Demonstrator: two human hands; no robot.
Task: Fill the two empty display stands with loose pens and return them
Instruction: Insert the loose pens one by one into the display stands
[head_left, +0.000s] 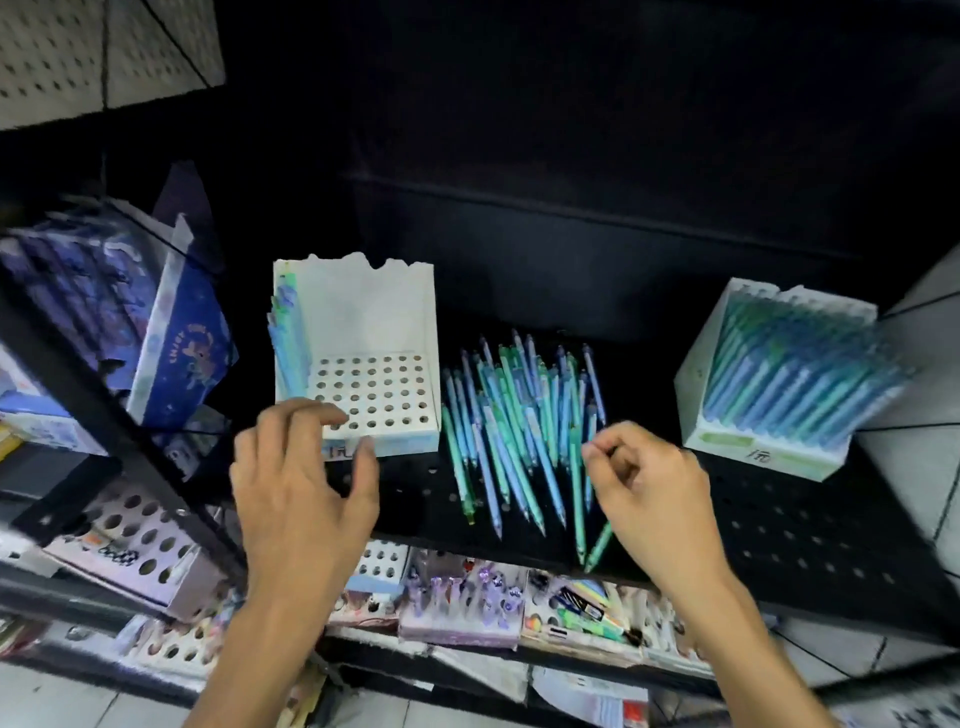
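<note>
A white display stand (374, 395) with a grid of holes stands on the black shelf (779, 525), with a few blue-green pens only in its left column. A pile of loose blue and green pens (514, 426) lies to its right. Farther right stands a second white stand (774, 379), packed with pens. My left hand (301, 483) hovers in front of the first stand with fingers spread and relaxed, holding nothing. My right hand (649, 488) is over the right edge of the pile with fingers curled; whether it pinches a pen I cannot tell.
A lower shelf holds more stands with holes (150, 551) and assorted pens and markers (582, 608). Blue patterned boxes (176, 338) lean at the left behind a black frame bar. A pegboard (104, 52) is at the upper left and tiled floor at the right.
</note>
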